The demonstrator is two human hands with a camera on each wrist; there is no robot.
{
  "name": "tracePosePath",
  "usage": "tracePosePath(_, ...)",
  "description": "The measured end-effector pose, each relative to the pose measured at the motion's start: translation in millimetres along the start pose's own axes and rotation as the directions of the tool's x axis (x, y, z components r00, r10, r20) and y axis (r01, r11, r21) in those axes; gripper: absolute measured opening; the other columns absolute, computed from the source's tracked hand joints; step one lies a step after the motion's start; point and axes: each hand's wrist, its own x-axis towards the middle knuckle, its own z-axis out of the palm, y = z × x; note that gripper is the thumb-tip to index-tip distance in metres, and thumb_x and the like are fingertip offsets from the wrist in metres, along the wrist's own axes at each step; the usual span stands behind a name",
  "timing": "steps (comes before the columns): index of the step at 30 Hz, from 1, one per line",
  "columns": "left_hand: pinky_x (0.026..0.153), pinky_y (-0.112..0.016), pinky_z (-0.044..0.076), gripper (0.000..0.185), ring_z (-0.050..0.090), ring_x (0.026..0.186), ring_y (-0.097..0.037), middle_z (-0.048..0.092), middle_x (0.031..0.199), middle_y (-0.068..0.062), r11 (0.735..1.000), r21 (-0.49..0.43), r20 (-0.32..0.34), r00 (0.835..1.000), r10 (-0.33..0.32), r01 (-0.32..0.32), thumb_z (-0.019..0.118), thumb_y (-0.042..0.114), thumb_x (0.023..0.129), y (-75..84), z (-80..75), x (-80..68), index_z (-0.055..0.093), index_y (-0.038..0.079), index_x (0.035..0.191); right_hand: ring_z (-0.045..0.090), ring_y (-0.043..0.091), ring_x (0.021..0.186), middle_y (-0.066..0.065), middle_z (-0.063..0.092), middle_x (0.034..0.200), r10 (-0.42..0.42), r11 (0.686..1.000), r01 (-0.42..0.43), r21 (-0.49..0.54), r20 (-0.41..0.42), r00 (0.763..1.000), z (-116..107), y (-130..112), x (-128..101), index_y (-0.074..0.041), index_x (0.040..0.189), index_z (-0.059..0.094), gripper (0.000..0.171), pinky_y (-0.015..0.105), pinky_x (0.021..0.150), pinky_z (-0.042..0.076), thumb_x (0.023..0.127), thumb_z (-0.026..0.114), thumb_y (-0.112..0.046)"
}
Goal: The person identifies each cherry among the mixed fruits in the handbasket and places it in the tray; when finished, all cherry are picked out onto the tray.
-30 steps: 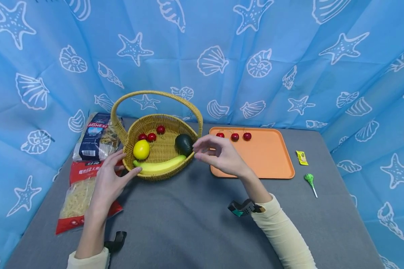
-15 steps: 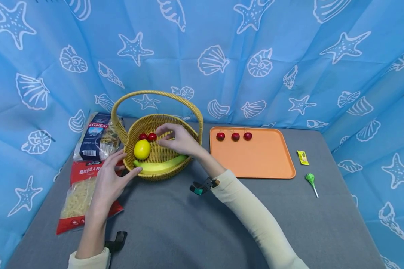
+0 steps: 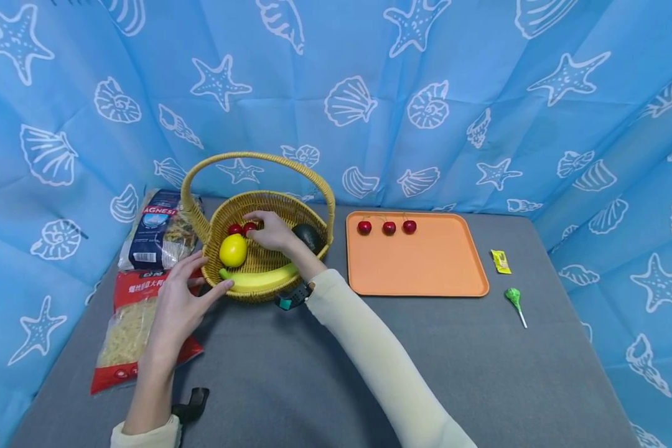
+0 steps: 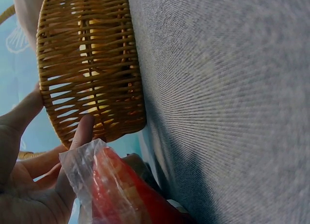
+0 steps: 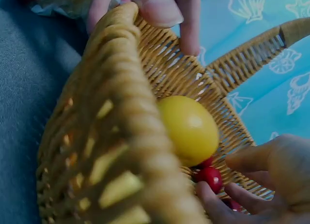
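Observation:
A wicker basket (image 3: 252, 297) with a tall arched handle stands left of centre. My left hand (image 3: 180, 298) grips its left rim, the thumb at the near edge. Inside lie a lemon (image 3: 233, 251), a banana (image 3: 266, 277), a dark avocado (image 3: 308, 238) and red cherries (image 3: 234, 229). My right hand (image 3: 272, 234) reaches into the basket from the right. In the right wrist view its thumb and fingers surround one cherry (image 5: 211, 178); I cannot tell whether they pinch it. Another cherry (image 5: 231, 203) shows partly beneath these fingers.
An orange tray (image 3: 420, 267) on the right bears three cherries (image 3: 389, 228) along its far side. Beyond it lie a yellow-wrapped candy (image 3: 501, 261) and a green lollipop (image 3: 513, 297). Two pasta bags (image 3: 154, 227) lie left of the basket. A blue patterned curtain (image 3: 381, 143) hangs behind.
My right hand has moved left from the basket's right rim, past the avocado, to the cherries beside the lemon. My left hand stays at the rim.

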Motion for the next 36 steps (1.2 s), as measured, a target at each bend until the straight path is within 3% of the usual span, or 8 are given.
tracePosePath(2,0.114,-0.063,0.054,0.082,0.063,0.132,-0.043,0.040,0.173,-0.022,1.000,-0.005,0.005,1.000,-0.005,0.005,0.079,0.048,0.099,0.1,-0.2,0.2,0.049,0.004,0.161,0.049,0.014,0.068,0.017,0.053,0.165,0.014,0.999,-0.014,-0.044,0.002,1.000,4.2,1.6,2.3,-0.008,0.157,0.056,0.046,0.025,0.070,0.043,0.111,0.054,-0.007)
tracePosePath(4,0.114,-0.063,0.054,0.082,0.063,0.131,-0.043,0.040,0.172,-0.022,1.000,-0.006,0.007,1.000,-0.004,0.004,0.079,0.048,0.099,-0.3,0.0,0.0,0.049,0.005,0.161,0.038,0.014,0.063,0.016,0.054,0.165,0.018,0.997,-0.018,-0.080,-0.001,1.000,7.1,3.6,3.7,-0.009,0.157,0.056,0.047,0.024,0.068,0.039,0.110,0.053,-0.004)
tracePosePath(10,0.114,-0.063,0.054,0.080,0.063,0.131,-0.043,0.041,0.172,-0.023,1.000,0.001,0.004,1.000,-0.007,0.007,0.079,0.046,0.099,-1.1,0.7,-0.6,0.049,0.004,0.161,0.055,0.023,0.099,0.016,0.061,0.155,-0.004,0.995,0.001,-0.100,-0.029,1.000,10.3,5.9,2.9,-0.005,0.149,0.062,0.042,0.028,0.082,0.041,0.107,0.054,0.001)
tracePosePath(17,0.115,-0.062,0.054,0.082,0.063,0.131,-0.043,0.040,0.172,-0.022,1.000,-0.003,0.003,1.000,-0.009,0.009,0.079,0.048,0.099,-1.8,0.5,-0.5,0.049,0.005,0.161,0.063,0.021,0.101,0.013,0.071,0.124,-0.005,0.991,-0.014,-0.132,-0.147,0.989,15.7,5.5,1.5,-0.004,0.122,0.071,0.017,0.026,0.082,0.052,0.106,0.067,-0.005)
tracePosePath(21,0.113,-0.062,0.055,0.082,0.064,0.131,-0.044,0.041,0.172,-0.023,1.000,0.005,-0.004,1.000,0.002,-0.002,0.079,0.049,0.099,-3.3,1.2,-1.3,0.049,0.004,0.161,0.067,0.023,0.105,0.011,0.070,0.120,-0.018,0.990,-0.011,-0.142,-0.201,0.979,15.5,1.1,-5.3,-0.006,0.120,0.069,0.013,0.031,0.087,0.056,0.107,0.067,-0.009)
tracePosePath(25,0.112,-0.062,0.055,0.082,0.064,0.130,-0.044,0.041,0.171,-0.024,1.000,0.010,-0.012,1.000,0.008,-0.007,0.079,0.048,0.099,-4.0,1.7,-1.4,0.049,0.003,0.160,0.068,0.028,0.118,0.013,0.070,0.129,-0.070,0.994,0.052,-0.093,-0.200,0.977,6.5,-5.1,-20.5,-0.003,0.129,0.067,0.022,0.037,0.096,0.058,0.108,0.067,-0.010)
tracePosePath(33,0.113,-0.063,0.055,0.080,0.063,0.131,-0.044,0.040,0.172,-0.024,1.000,0.000,-0.004,1.000,0.009,-0.009,0.079,0.045,0.100,-1.6,0.6,-0.9,0.049,0.003,0.161,0.077,0.031,0.093,0.016,0.066,0.140,-0.200,0.976,0.209,0.059,-0.130,0.971,-25.7,-11.0,-76.4,-0.004,0.138,0.067,0.033,0.021,0.070,0.058,0.106,0.068,-0.010)
tracePosePath(36,0.113,-0.063,0.054,0.080,0.063,0.131,-0.044,0.040,0.172,-0.023,1.000,-0.002,-0.003,1.000,0.010,-0.010,0.079,0.045,0.100,-1.0,0.0,-0.4,0.049,0.003,0.161,0.075,0.027,0.094,0.016,0.066,0.140,-0.250,0.962,0.263,0.079,-0.142,0.958,-41.2,-8.3,-105.2,-0.006,0.136,0.070,0.033,0.020,0.073,0.059,0.103,0.071,-0.008)
